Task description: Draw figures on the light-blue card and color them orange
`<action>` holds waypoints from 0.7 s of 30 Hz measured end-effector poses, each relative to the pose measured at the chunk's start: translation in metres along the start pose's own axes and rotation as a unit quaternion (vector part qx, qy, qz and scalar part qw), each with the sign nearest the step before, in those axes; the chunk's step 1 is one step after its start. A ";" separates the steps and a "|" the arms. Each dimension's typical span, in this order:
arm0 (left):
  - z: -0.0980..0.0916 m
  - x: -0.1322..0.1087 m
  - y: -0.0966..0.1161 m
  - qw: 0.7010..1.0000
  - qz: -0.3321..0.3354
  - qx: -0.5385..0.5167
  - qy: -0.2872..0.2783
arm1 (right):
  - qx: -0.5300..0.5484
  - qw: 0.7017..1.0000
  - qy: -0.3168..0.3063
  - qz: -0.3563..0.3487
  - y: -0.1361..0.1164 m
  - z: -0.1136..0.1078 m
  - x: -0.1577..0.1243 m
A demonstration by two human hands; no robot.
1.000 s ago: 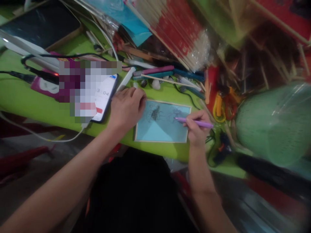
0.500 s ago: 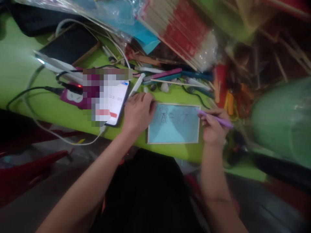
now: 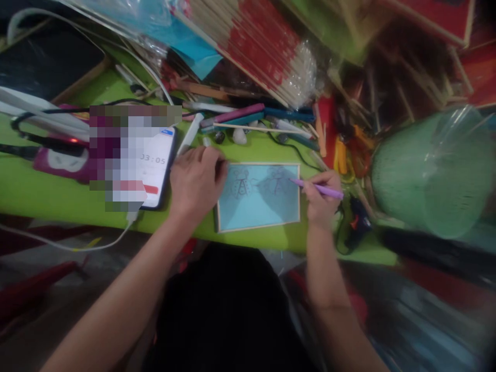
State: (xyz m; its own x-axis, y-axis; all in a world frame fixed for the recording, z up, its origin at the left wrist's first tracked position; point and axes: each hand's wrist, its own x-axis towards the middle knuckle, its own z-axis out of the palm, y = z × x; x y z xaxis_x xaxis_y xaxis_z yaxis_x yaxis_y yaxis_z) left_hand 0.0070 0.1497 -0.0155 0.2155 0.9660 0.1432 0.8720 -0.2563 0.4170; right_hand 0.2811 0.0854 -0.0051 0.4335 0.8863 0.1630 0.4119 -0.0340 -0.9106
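Green table (image 3: pixel 46 194), left to right: phone (image 3: pixel 157 170) with its screen lit; just beside it the left hand (image 3: pixel 196 181), palm down, grip open and holding nothing, pressing the left edge of the blue card (image 3: pixel 258 209), which lies flat near the table's front edge and bears two line figures. Right hand (image 3: pixel 320 201): grip closed round a purple pen (image 3: pixel 320 189), tip at the right-hand figure (image 3: pixel 277 181); step judged as line work on that figure. A further stroke calls for the card pinned steady and short, light pen travel; green wrapped bundle (image 3: pixel 422 170) at far right.
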 end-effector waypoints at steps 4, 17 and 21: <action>0.001 -0.001 -0.002 1.000 0.013 -0.009 0.013 | -0.001 1.000 -0.007 0.002 -0.003 0.000 0.000; 0.001 -0.001 -0.003 1.000 0.004 -0.027 0.007 | -0.007 1.000 -0.025 0.009 -0.007 -0.001 0.001; 0.001 -0.001 -0.004 1.000 0.007 -0.025 0.008 | -0.006 0.999 -0.030 0.010 -0.005 -0.002 0.001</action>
State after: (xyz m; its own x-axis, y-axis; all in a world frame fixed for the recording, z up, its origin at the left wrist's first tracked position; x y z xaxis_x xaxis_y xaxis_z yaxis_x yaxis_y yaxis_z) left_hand 0.0040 0.1497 -0.0183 0.2208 0.9614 0.1642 0.8460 -0.2726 0.4583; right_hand 0.2807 0.0856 0.0002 0.3938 0.9112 0.1212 0.4126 -0.0574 -0.9091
